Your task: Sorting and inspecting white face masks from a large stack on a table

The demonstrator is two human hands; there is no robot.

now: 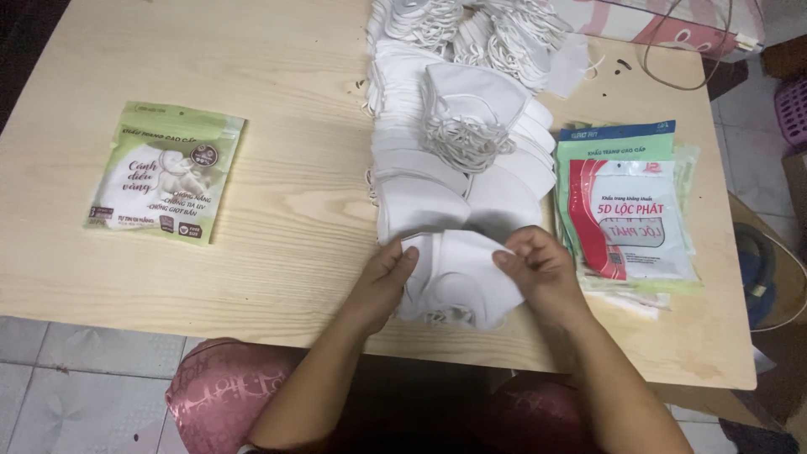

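At the near edge of the wooden table (277, 252), a small bundle of white face masks (458, 277) is held between both hands. The left hand (382, 282) is closed on the bundle's left side, thumb on top and the other fingers beneath. The right hand (542, 269) is pinched on the bundle's upper right corner, fingertips curled over the fabric. The bundle lies flat on the table, just in front of the person, with its ear loops showing at the lower edge.

Directly behind the bundle, a long row of stacked white masks (424, 181) is laid out, running away from the person toward the far side of the table. One folded mask with its loops bunched up (471, 118) is seen resting on top of the row, about halfway along.

Just to the right of the hands, a stack of flat pouches (626, 210) printed in green, red and white is set on the table, close beside the row. Well apart on the left, a single green pouch (166, 172) is lying flat.

At the far end, more masks with tangled loops (496, 25) are heaped. Beyond the table's far right corner, a pink and white box (672, 25) is partly seen.
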